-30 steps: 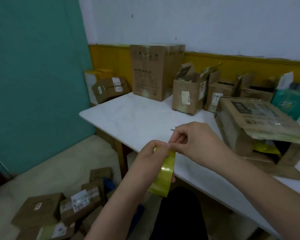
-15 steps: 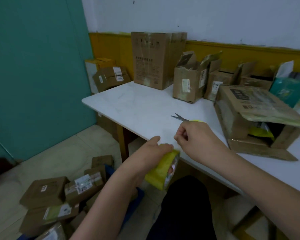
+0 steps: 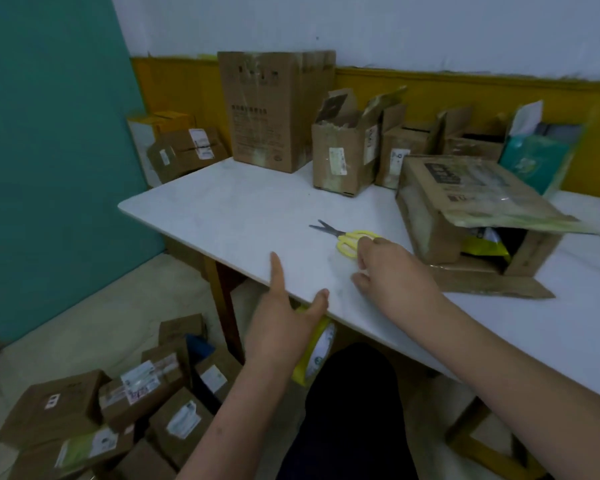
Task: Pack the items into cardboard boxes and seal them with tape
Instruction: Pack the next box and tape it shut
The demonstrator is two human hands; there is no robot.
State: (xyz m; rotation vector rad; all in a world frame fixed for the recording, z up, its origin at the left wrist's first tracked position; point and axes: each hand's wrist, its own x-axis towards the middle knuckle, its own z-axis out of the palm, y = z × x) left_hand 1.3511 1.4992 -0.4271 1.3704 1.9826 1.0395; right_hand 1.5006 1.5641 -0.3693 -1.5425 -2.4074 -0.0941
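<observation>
right hand (image 3: 392, 271) has reached out, fingers (image 3: 369, 245) loosely touching scissors (image 3: 347, 237); left hand (image 3: 284, 320) grips tape roll (image 3: 317, 355).

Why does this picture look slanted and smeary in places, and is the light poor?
Head view: the wide lens makes the teal wall lean; head view again, motion smears the teal packet at the right and softens the left hand holding the tape roll, while the scissors look crisp; the light is dim, flat and greenish, without hard shadows.
</observation>
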